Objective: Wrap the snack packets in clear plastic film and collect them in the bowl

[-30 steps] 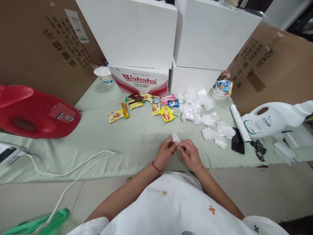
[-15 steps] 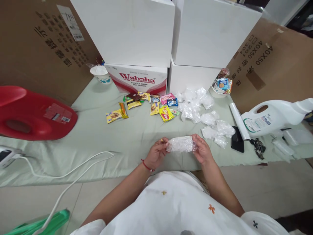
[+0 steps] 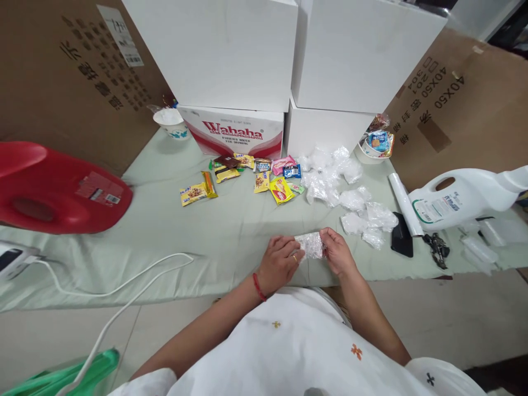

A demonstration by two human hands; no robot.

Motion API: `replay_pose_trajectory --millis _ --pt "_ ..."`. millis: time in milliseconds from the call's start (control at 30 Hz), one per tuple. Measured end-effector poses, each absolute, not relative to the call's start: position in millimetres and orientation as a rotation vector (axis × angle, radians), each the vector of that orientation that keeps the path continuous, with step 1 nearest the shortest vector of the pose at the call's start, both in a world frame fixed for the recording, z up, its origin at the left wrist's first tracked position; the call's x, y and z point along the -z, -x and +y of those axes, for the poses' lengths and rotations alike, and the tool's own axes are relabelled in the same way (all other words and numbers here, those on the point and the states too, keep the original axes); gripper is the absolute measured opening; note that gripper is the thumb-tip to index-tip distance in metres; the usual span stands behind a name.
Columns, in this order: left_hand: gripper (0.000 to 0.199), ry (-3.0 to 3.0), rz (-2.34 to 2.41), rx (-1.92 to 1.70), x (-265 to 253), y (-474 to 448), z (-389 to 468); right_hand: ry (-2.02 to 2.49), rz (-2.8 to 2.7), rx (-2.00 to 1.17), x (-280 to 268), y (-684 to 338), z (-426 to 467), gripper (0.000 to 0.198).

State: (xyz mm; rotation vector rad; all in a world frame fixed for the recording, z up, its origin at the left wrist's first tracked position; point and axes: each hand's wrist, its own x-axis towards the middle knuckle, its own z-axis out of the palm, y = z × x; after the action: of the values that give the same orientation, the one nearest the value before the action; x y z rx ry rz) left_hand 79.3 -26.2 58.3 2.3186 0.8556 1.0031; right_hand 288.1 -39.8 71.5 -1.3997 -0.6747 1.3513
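Observation:
A small bundle of bubble wrap point(image 3: 312, 245) lies between my hands near the table's front edge. My right hand point(image 3: 336, 250) pinches its right end between thumb and fingers. Over its left end, my left hand point(image 3: 284, 259) is turned palm down, fingers closed together on the wrap; its fingertips are partly hidden. Just beyond, to the right, sits a heap of clear crumpled plastic bundles point(image 3: 330, 176). Several wrapped snacks lie farther off, among them a yellow packet point(image 3: 281, 191) and a blue packet point(image 3: 292, 171).
White boxes point(image 3: 214, 49) and a Wahaha carton point(image 3: 235, 132) stand at the back. A red jug point(image 3: 61, 187) is on the left, with a white cable point(image 3: 124, 294) in front. On the right are a white jug point(image 3: 457, 201), a plastic roll point(image 3: 404, 204), a black phone-like slab point(image 3: 401, 236) and keys point(image 3: 436, 250).
My left hand has gone from pinching the left end to lying palm down over it, covering more of the bubble wrap. My right hand keeps its hold.

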Motion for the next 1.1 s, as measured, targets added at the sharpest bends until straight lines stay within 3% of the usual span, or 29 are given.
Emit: replay_pose_trajectory --millis 233,400,667,967,1100 --pt "0.022 -2.099 0.974 -1.104 -52.9 -92.0 -22.3 1.387 -0.852 -1.52 -75.6 -287.9 -50.5 0.047" --pt "0.026 -1.822 1.16 -1.151 -51.9 -85.9 -20.6 1.409 -0.753 -1.464 -69.4 -297.3 -52.1 0.046" --pt "0.021 -1.959 1.108 -1.175 -49.4 -93.0 -28.8 1.331 -0.795 -1.503 -73.2 -276.3 -44.4 0.047" --pt "0.044 -0.696 1.234 -1.275 -47.1 -86.0 -2.3 1.357 -0.738 -1.516 -69.3 -302.0 -43.5 0.048" --pt "0.048 -0.546 1.123 -1.27 -47.5 -89.2 1.5 1.494 -0.744 -1.33 -61.2 -303.5 -42.2 0.053"
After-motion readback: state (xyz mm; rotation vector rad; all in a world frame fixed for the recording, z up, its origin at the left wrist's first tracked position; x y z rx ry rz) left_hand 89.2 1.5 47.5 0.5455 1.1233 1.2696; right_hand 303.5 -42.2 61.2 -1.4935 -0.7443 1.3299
